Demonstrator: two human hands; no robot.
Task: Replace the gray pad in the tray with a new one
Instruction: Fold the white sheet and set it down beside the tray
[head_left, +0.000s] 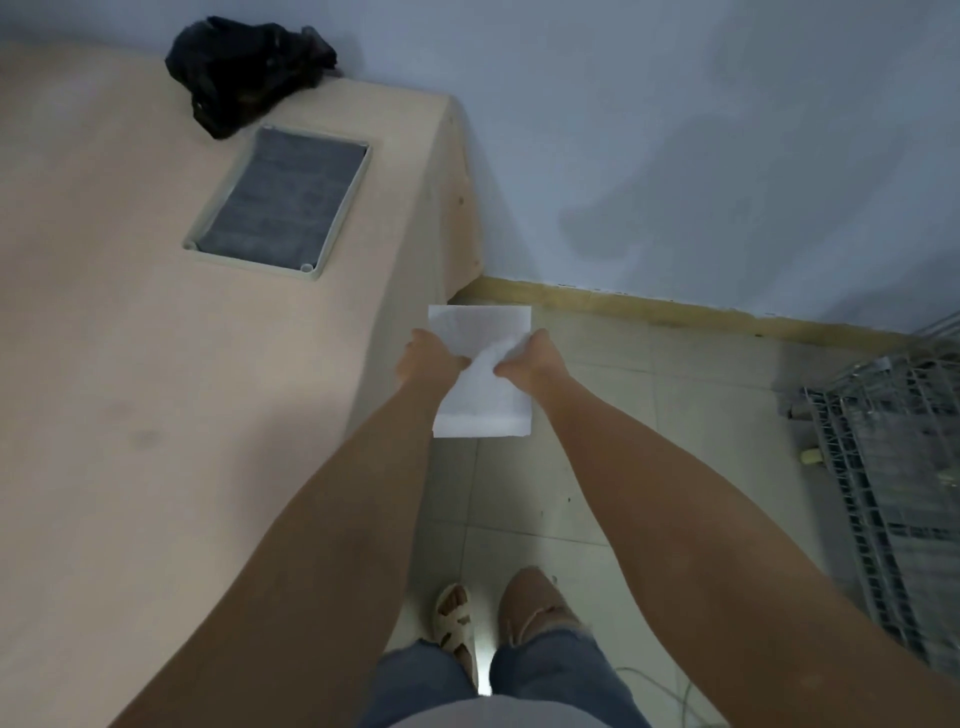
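Observation:
A pale green tray (193, 240) lies on the beige table, far left of my hands, with a dark gray pad (283, 197) filling it. I hold a folded white pad (485, 395) out in front of me over the floor, just past the table's right edge. My left hand (428, 358) grips its left side and my right hand (530, 361) grips its right side. The white pad is creased in the middle where my fingers pinch it.
A crumpled black plastic bag (249, 70) sits at the table's back edge, just behind the tray. A metal wire rack (883, 467) stands on the tiled floor at the right. My feet (493, 613) are on the floor beside the table.

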